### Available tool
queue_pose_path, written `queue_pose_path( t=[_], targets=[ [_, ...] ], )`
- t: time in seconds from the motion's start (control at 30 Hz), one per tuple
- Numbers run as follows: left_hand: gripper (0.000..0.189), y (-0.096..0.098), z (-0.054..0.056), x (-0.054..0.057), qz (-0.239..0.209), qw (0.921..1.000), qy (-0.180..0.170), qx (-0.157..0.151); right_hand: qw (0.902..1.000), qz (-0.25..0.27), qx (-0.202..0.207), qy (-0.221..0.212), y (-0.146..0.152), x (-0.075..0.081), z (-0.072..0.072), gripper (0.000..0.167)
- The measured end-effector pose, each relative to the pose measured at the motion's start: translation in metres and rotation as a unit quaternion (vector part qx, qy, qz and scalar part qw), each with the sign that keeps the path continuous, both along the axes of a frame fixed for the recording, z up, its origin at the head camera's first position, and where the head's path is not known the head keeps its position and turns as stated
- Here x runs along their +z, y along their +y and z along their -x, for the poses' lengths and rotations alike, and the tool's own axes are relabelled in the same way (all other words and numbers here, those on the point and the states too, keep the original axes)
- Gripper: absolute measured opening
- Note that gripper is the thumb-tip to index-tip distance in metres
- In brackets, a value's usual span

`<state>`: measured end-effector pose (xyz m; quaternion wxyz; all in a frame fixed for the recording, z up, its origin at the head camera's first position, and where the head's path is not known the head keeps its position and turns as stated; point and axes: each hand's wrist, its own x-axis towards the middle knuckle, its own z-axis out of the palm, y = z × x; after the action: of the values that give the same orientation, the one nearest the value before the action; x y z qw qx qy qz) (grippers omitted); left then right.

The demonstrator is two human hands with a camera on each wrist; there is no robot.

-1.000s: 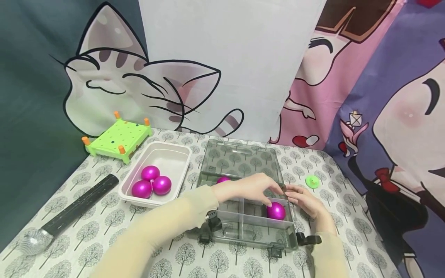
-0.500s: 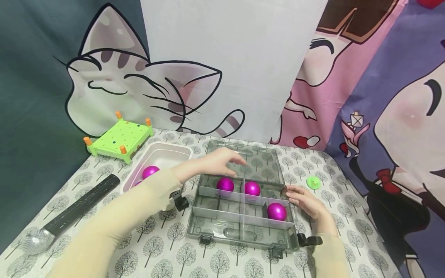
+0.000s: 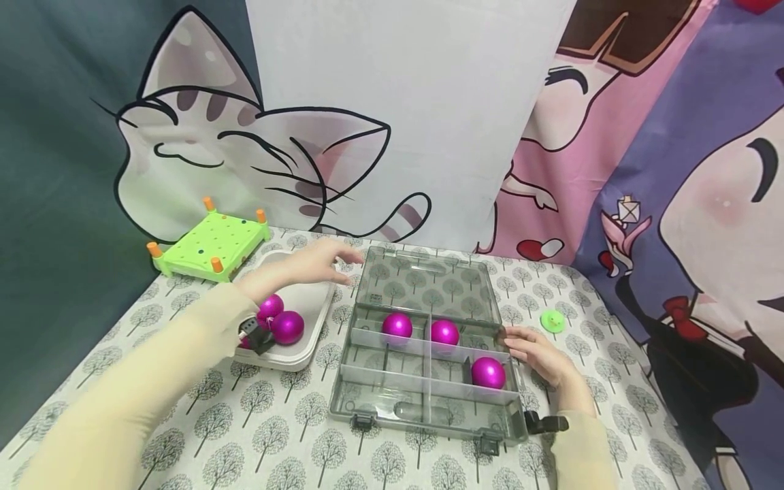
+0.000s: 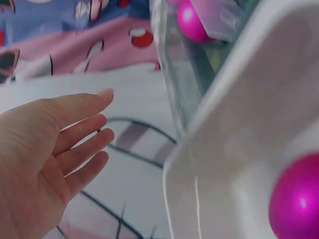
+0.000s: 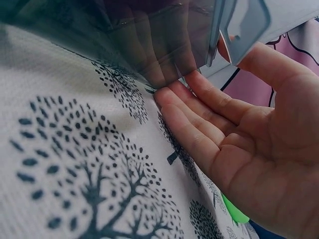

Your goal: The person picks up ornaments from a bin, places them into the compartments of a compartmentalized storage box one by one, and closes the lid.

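My left hand (image 3: 315,262) is over the far part of a white plastic bin (image 3: 315,340), fingers loosely extended and holding nothing. Inside the bin lie three magenta balls (image 3: 288,328), partly hidden by my wrist. To the right stands a grey see-through compartment box (image 3: 382,391) with its lid (image 3: 429,282) folded back. One magenta ball (image 3: 397,327) sits in its back left compartment, another ball (image 3: 444,332) in the back right, and a third ball (image 3: 488,373) in the middle right. My right hand (image 5: 234,129) touches the box's right side with nearly straight fingers, thumb near the upper edge.
A green toy stand (image 3: 211,245) with orange pegs is at the back left. Right of the box lies a small green duck disc (image 3: 552,321). A tree-print cloth (image 3: 324,449) covers the table, and printed cloth hangs behind it.
My left hand has moved left from above the box's right half to over the white bin. A ball now shows in the back right compartment. My right hand has stayed at the box's side.
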<state>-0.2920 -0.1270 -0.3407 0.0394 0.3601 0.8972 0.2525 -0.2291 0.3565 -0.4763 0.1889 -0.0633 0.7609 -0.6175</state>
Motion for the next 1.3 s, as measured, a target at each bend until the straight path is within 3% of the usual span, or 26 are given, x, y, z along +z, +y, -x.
queue_pose_path(
  t=[0.23,0.43,0.7,1.07,1.3],
  targets=[
    [0.046,-0.045,0.005,-0.001,-0.008,0.9992,0.002,0.038,1.0000,0.004,0.003,0.004,0.001,-0.001,0.001,0.052],
    [0.048,-0.075,0.001,-0.006,0.022,0.9969,0.013,0.074,1.0000,0.006,0.004,0.004,0.001,-0.001,0.002,0.052],
    [0.052,-0.102,-0.010,-0.013,0.039,0.9942,-0.030,0.096,1.0000,0.008,0.004,0.000,0.000,0.000,0.001,0.056],
    [0.062,-0.112,-0.024,-0.017,0.072,0.9897,-0.096,0.079,1.0000,0.005,0.005,0.004,0.002,-0.003,0.000,0.053],
    [0.069,-0.109,-0.028,-0.025,0.106,0.9856,-0.125,0.042,1.0000,0.002,0.002,0.000,0.001,-0.002,0.001,0.055]
  ],
)
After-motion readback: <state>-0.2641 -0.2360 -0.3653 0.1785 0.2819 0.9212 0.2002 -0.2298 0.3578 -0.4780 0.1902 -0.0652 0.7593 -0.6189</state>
